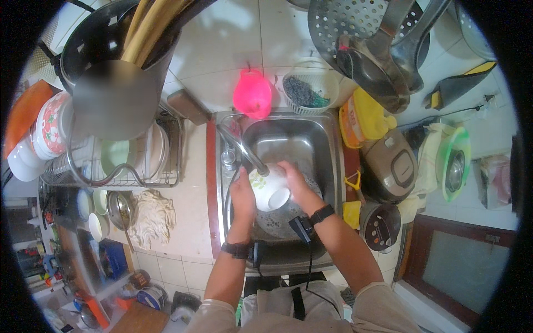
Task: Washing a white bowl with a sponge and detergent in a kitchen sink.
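A white ceramic bowl with a green leaf pattern (268,192) is tilted under the end of the curved metal faucet (243,149), over the stainless steel sink (277,135). My left hand (242,193) grips its left side, and my right hand (295,181) grips its upper right rim. The bowl's foot faces down toward me. Suds lie on the sink bottom beneath it. Whether water is running from the faucet is unclear. Each wrist wears a black strap with a small device.
Left of the sink stand a wire dish rack (181,145) with dishes and a crumpled cloth (154,218). A pink plastic scoop (252,93) and white basket (310,89) hang behind. At right are a yellow bottle (362,118) and rice cooker (389,164). Metal ladles (379,62) hang above.
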### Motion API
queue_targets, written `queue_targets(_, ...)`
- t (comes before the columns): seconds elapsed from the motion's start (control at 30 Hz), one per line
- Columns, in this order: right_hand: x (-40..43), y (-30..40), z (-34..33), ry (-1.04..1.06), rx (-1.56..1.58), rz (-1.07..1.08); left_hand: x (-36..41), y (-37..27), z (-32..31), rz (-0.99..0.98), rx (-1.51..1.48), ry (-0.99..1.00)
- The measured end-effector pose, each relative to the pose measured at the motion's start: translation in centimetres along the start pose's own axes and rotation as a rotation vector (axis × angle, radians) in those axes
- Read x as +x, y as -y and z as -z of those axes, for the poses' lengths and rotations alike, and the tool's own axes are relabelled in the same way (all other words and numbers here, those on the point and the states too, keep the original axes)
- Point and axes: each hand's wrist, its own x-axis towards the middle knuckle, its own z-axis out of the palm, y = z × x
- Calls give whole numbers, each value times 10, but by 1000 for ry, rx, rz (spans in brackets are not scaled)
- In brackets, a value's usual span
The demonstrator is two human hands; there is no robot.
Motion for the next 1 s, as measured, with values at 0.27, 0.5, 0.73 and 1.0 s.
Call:
queue_targets(0.27, 0, 8, -6, -54, -303, 171, 6, 12, 9, -14, -191, -31)
queue_targets(0.5, -1, 23, -21, -84, -1157, 264, 15, 21, 13, 44, 194, 51)
queue_targets(0.73, -10, 23, -24, -125, -824, 345, 13, 10, 3, 210, -194, -36)
queue_targets(1.0, -19, 22, -48, 162, -1375, 764, 22, 29, 23, 123, -5, -99)
